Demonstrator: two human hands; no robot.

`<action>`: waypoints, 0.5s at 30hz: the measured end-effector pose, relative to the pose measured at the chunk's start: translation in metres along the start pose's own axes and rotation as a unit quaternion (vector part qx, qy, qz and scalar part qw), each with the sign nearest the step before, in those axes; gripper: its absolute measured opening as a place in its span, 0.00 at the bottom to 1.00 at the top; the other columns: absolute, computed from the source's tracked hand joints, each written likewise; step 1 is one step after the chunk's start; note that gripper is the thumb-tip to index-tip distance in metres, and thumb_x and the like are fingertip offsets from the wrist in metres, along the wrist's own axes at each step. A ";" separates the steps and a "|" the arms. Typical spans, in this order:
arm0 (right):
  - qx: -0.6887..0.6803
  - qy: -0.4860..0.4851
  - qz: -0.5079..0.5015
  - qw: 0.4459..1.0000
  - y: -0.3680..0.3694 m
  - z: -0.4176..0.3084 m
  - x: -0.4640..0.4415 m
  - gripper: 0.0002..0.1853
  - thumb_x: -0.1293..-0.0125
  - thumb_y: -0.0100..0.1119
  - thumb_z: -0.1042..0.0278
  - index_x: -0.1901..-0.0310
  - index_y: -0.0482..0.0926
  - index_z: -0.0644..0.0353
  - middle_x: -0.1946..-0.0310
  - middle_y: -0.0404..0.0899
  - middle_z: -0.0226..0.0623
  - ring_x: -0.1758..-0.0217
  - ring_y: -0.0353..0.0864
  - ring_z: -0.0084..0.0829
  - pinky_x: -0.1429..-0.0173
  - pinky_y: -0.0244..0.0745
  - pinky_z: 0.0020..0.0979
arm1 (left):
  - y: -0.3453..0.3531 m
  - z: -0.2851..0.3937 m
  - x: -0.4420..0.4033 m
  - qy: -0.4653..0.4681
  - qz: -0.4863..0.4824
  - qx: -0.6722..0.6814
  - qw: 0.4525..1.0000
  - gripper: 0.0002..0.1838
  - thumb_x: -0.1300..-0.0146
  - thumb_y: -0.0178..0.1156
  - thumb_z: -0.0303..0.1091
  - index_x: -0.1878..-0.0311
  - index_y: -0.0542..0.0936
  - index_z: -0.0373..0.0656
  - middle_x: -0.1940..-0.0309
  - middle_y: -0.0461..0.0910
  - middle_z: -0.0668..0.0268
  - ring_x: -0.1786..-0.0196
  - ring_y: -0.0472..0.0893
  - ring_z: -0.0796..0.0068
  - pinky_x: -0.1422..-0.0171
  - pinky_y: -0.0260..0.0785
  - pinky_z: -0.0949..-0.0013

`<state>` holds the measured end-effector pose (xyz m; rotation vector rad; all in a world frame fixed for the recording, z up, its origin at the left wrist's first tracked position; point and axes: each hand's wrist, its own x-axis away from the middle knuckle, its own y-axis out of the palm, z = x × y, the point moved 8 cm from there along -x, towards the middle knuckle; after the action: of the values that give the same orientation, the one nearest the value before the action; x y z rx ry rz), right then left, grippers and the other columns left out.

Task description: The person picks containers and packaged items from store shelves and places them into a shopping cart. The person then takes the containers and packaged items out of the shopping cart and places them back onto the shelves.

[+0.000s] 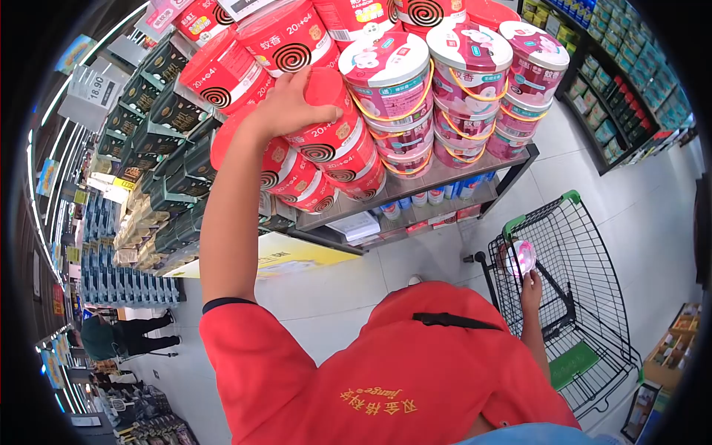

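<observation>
My left hand (295, 107) reaches up to a stack of red mosquito-coil tubs (326, 137) with black spirals on their sides. It lies over the top of one tub, thumb and fingers spread. Low on the right, my right hand (531, 291) is closed on the edge of a round pink-and-white tub (522, 257), over the near end of a shopping cart (571, 259). Glare hides part of that tub. Pink mosquito-coil tubs (393, 96) with white-patterned lids and yellow handles stand stacked to the right of the red ones.
A dark shelf (415, 185) carries the stacks, with blue-and-white cans (419, 199) on its lower level. Dark green boxes (182, 119) are piled at the left. Another person (122, 337) stands farther down the aisle. More stocked shelves (623, 89) are at the upper right.
</observation>
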<state>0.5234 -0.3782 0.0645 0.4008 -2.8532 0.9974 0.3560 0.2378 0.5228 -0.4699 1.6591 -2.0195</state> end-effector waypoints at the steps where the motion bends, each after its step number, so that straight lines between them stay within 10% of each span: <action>1: 0.005 0.000 0.000 1.000 0.001 -0.001 0.000 0.26 0.29 0.52 0.58 0.40 0.72 0.74 0.43 0.76 0.54 0.37 0.74 0.43 0.33 0.65 0.35 | -0.001 -0.001 0.001 -0.003 0.019 -0.006 1.000 0.64 0.63 0.68 0.69 0.25 0.56 0.43 0.25 0.51 0.47 0.26 0.58 0.45 0.26 0.55 0.48; 15: -0.155 -0.023 0.127 0.979 -0.047 -0.039 0.035 0.18 0.28 0.51 0.64 0.44 0.75 0.68 0.53 0.79 0.38 0.56 0.78 0.25 0.51 0.74 0.25 | -0.078 0.056 0.108 0.125 0.166 0.122 0.971 0.55 0.62 0.73 0.49 0.28 0.62 0.43 0.33 0.63 0.53 0.33 0.69 0.59 0.31 0.65 0.56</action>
<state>0.5028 -0.3968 0.1287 0.0309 -3.0861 0.5571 0.2862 0.1427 0.6068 0.1467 1.4785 -2.0465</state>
